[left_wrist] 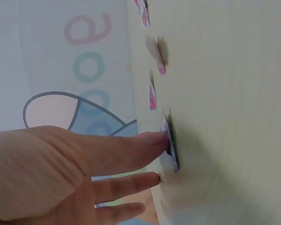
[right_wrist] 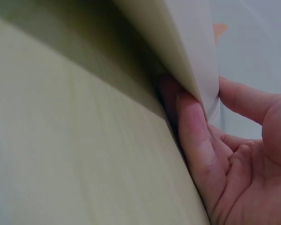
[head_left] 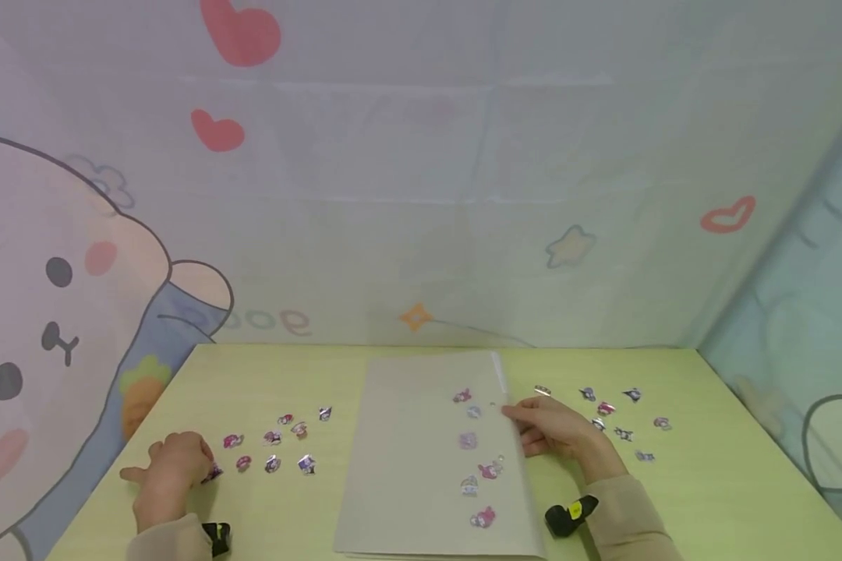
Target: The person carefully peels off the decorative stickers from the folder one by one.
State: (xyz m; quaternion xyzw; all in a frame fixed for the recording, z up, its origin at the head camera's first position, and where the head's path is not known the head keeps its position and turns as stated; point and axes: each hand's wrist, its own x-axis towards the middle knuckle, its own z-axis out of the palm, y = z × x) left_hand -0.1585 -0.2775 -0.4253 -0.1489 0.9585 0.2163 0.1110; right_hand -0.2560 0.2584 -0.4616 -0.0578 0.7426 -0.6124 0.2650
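My left hand is low at the table's left; its thumb and a mostly hidden finger pinch a small dark purple cartoon sticker. In the left wrist view that sticker tilts against the tabletop. My right hand grips the right edge of a white paper booklet, thumb on top and fingers underneath, as the right wrist view shows. That booklet edge is raised off the table. Several pink and pale stickers, such as a pink one, run down the booklet's right side.
Loose stickers lie around a purple one on the left of the yellow table. More are scattered on the right, near a red one. A printed cloth hangs behind the table.
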